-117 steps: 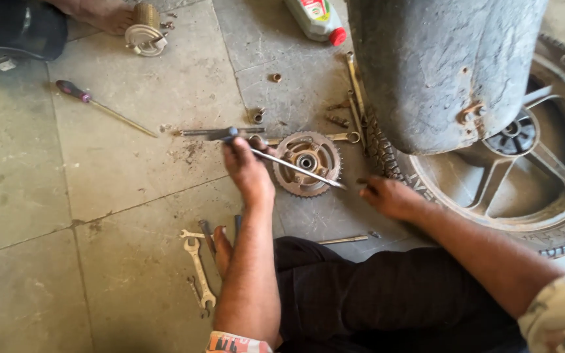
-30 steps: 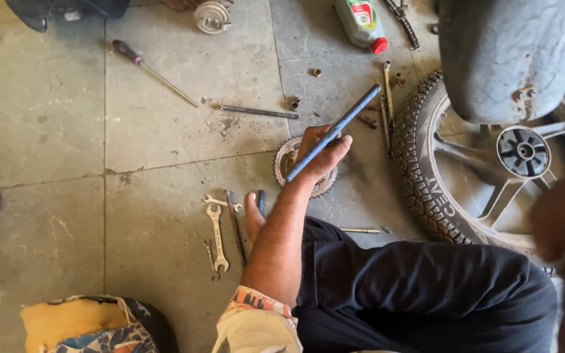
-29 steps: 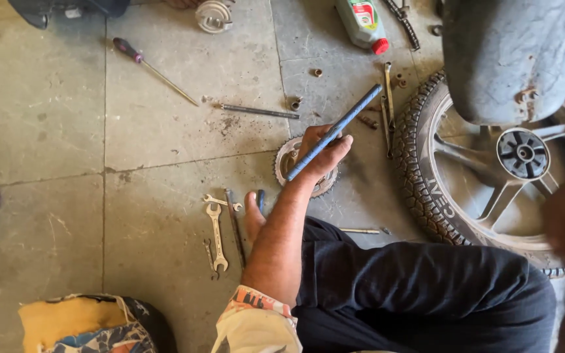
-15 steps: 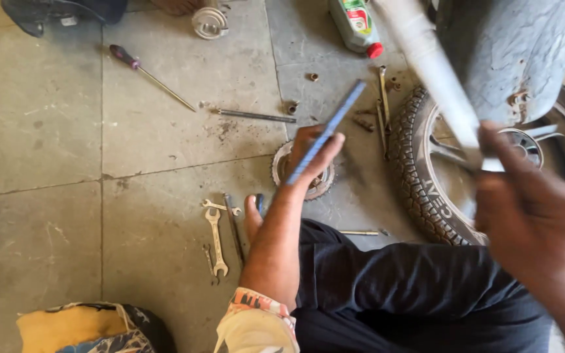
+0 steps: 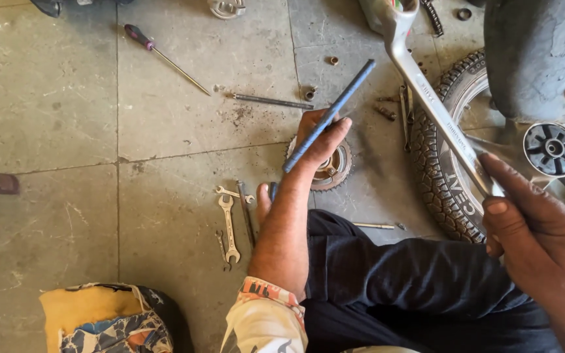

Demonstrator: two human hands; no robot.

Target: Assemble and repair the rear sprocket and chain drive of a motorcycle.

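1. At the lower left edge of the frame sits a yellow and patterned cloth bundle (image 5: 102,319) on the stone floor (image 5: 47,117).
2. In the upper left lies a screwdriver (image 5: 165,57) with a dark red handle, its shaft pointing toward the centre.
3. Left of centre, a few open-ended spanners (image 5: 229,219) lie together on the floor, just beside a bare foot.
4. Above them, a thin metal rod (image 5: 273,101) lies flat, well apart from the hands.
5. At centre, the left hand (image 5: 318,140) is closed around a blue rod (image 5: 329,116), which tilts up toward the upper right. Beneath the hand, a toothed sprocket (image 5: 331,170) lies on the floor.
6. Right of centre, a long silver ring spanner (image 5: 436,108) runs diagonally from the top edge down to the right hand (image 5: 534,229), whose fingers are clamped on its lower end.
7. On the right stands a tyred wheel (image 5: 443,170) with its hub (image 5: 552,149) showing.
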